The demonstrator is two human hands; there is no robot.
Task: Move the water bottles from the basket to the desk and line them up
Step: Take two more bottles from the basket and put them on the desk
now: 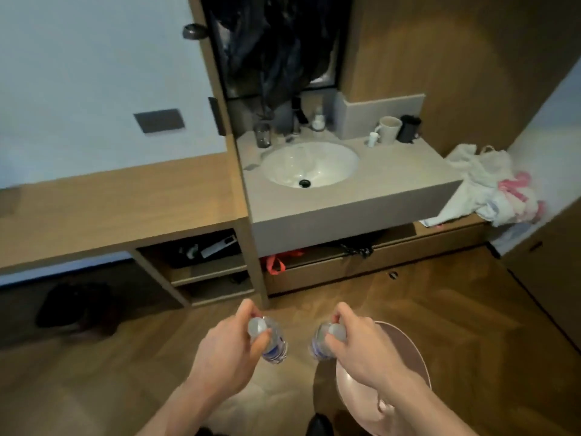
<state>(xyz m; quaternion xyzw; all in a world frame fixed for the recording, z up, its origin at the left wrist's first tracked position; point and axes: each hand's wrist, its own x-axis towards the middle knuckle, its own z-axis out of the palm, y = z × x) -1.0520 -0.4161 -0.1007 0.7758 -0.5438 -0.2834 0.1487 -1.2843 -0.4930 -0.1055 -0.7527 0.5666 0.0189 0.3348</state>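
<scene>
1. Nearest to us, our left hand [234, 344] is a grip closed round the neck of one water bottle [270, 341], thumb and fingers curled just under its white cap.
2. Our right hand [358, 344] is a grip pinching a second water bottle [320, 339] at the cap in the same way.
3. Both bottles hang in the air above the wooden floor [440, 309], side by side, close but not touching; each shows a blue label.
4. Just right of the right-hand bottle, and partly under our right forearm, sits the pink basket [408, 344] on the floor; we cannot tell what it holds, since the arm covers much of it.
5. Farther off on the left runs the wooden worktop [125, 196], well apart from both bottles, with open shelves [207, 262] under its right end.
6. To the right of that worktop stands a grey washstand with a white sink [309, 165]; a white mug [388, 129] and a dark cup [408, 129] stand at its far right corner.
7. At the far right, a heap of white and pink cloth [493, 187] lies on a low ledge beside the washstand.
</scene>
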